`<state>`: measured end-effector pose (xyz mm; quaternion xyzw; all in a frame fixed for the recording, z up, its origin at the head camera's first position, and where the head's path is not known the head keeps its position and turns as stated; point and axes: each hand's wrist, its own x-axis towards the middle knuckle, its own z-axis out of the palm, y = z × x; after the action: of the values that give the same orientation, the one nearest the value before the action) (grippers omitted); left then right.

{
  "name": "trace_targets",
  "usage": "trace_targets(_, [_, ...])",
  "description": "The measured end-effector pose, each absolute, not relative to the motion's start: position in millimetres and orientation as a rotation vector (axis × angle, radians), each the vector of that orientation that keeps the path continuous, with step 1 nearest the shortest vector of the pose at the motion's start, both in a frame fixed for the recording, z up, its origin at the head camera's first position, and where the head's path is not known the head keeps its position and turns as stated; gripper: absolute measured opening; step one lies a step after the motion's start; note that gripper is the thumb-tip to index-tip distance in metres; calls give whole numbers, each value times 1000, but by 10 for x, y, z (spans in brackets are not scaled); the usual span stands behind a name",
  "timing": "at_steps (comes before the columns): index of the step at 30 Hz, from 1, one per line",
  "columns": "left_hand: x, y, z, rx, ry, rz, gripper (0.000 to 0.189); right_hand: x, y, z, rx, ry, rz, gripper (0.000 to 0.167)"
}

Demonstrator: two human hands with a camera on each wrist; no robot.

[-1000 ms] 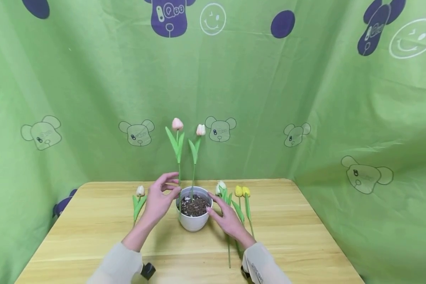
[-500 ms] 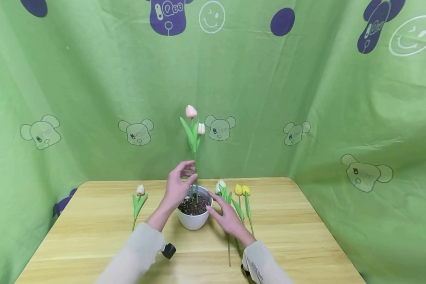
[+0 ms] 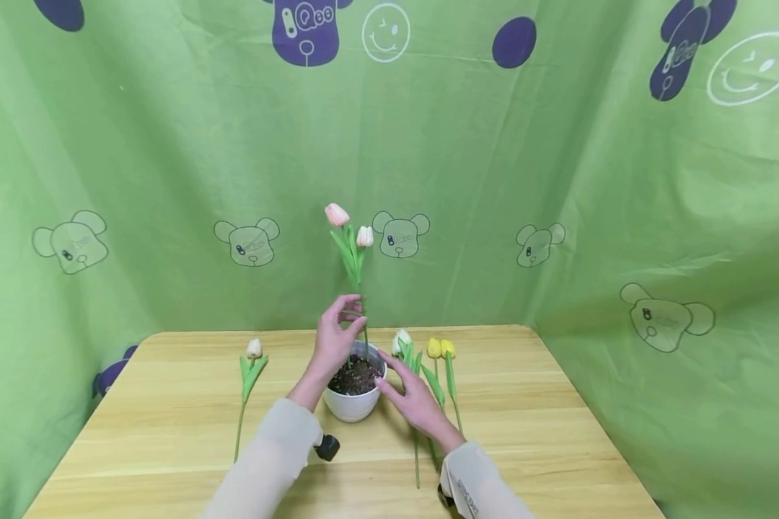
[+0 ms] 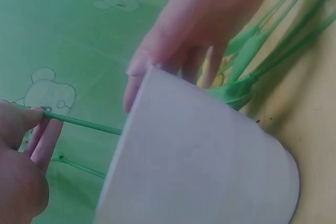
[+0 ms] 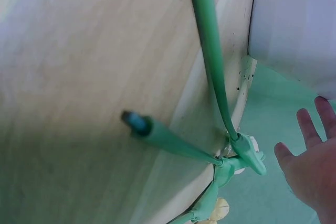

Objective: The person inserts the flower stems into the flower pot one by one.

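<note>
In the head view my left hand (image 3: 333, 342) pinches the stem of a pink tulip (image 3: 337, 215) between thumb and fingertips, above a white flower pot (image 3: 352, 409). The stem runs down into the pot near its back, and the bloom leans left. A paler pink-and-white tulip (image 3: 364, 236) stands in the same pot, its stem partly hidden by the left hand. Dark soil (image 3: 355, 376) fills the pot below the rim. My right hand (image 3: 418, 404) touches the pot's right side at the rim, its fingers extended and spread in the right wrist view.
A white tulip (image 3: 254, 349) lies on the wooden table (image 3: 169, 432) at the left. Right of the pot lie another white tulip (image 3: 401, 342) and two yellow tulips (image 3: 448, 349), partly under the right hand. A green printed curtain (image 3: 454, 158) surrounds the table.
My left hand has carried the pink tulip right, from the pot's left edge to over its back, and the bloom has tipped left. The right hand stays at the pot.
</note>
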<state>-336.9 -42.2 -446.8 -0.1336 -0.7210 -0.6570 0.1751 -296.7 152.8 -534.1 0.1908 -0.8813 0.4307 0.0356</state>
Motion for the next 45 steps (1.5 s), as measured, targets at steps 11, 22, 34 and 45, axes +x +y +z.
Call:
trace_targets(11, [-3435, -366, -4689, -344, -2118, -1777, 42, -2954, 1513, -5344, 583, -2706, 1327, 62])
trace_targets(22, [-3432, -353, -4767, -364, -2213, -1627, 38, -2962, 1494, -5344, 589, -2698, 1341, 62])
trace_targets(34, [-3457, -341, -4819, -363, -2265, -1527, 27, -2972, 1494, -5344, 591, -2698, 1326, 63])
trace_targets(45, [-3456, -320, -4819, -340, -2335, -1428, 23, -2981, 1503, -5341, 602, -2694, 1341, 63])
